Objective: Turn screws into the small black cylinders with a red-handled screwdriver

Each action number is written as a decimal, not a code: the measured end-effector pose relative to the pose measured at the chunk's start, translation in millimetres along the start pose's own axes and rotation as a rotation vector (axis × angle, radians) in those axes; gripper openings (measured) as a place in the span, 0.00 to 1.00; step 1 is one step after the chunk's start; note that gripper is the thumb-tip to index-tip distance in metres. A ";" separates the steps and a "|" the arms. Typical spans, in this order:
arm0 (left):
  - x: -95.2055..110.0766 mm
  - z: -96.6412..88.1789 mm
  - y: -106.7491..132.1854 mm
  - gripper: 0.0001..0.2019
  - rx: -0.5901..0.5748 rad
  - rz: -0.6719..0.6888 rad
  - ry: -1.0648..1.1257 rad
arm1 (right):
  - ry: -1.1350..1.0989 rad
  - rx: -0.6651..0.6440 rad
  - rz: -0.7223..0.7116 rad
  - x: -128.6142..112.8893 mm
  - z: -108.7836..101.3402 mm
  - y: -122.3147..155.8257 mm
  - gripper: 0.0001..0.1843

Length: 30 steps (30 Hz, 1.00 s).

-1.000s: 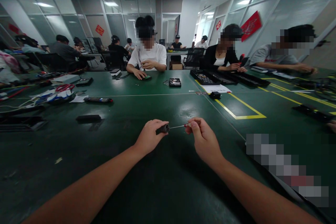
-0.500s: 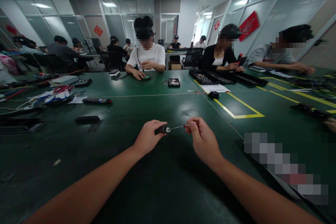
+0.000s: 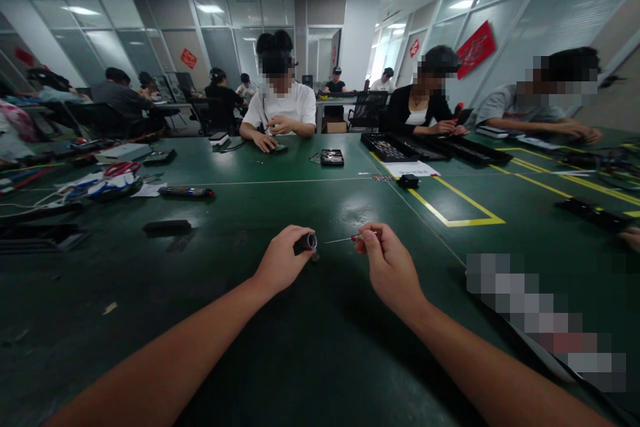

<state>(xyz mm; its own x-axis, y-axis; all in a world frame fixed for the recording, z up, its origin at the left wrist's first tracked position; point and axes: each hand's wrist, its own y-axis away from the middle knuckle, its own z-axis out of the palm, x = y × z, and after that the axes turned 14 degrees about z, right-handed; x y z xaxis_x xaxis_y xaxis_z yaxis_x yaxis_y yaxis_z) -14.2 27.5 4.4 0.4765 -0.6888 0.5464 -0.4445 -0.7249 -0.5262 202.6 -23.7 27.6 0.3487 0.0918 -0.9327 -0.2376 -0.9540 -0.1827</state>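
Observation:
My left hand [image 3: 283,255] is closed around a short black tube [image 3: 309,241], whose open, light-rimmed end faces right. Just under that end is a small dark piece [image 3: 315,257]; whether it is falling or lying on the table I cannot tell. Across from it, my right hand [image 3: 387,257] pinches a thin screwdriver [image 3: 345,239] with a red collar near the shaft. The screwdriver's tip points left and stands a short way off the tube's mouth. Fingers hide most of its handle.
Left on the green table [image 3: 240,213] lie a dark cylindrical tool [image 3: 186,192], a black bar [image 3: 167,228] and tangled cables with red-handled scissors [image 3: 121,170]. An opened hard drive [image 3: 332,157], black trays [image 3: 390,147] and a black block [image 3: 407,181] sit farther off. Several people work opposite.
The silvery piece in the tube's mouth has come out, leaving a small piece below it. The screwdriver tip has parted from the tube, and the tube has shifted slightly left and up.

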 end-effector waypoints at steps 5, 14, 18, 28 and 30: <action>3.6 -7.6 -5.0 0.19 0.016 0.018 -0.039 | -0.049 0.026 0.003 -0.2 -1.3 0.1 0.15; 17.5 -18.7 -10.3 0.08 -0.228 -0.015 -0.089 | -0.087 0.052 -0.003 -4.2 -2.3 0.8 0.14; 16.0 -9.8 -7.6 0.07 -0.361 0.004 -0.123 | -0.100 0.049 -0.004 -3.9 -2.1 0.0 0.14; 4.2 3.0 -14.3 0.11 -0.499 0.113 -0.288 | -0.113 0.023 0.001 -4.1 -1.6 0.1 0.14; -0.2 0.8 -13.7 0.10 -0.488 0.136 -0.275 | -0.111 0.016 0.005 -4.4 -1.4 -0.1 0.14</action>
<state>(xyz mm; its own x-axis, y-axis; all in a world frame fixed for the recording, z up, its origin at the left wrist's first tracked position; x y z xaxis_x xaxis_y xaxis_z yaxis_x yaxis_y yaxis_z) -7.6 37.6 11.0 0.5411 -0.7960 0.2714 -0.7830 -0.5946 -0.1827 202.4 -24.4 32.2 0.2454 0.1183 -0.9622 -0.2540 -0.9500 -0.1816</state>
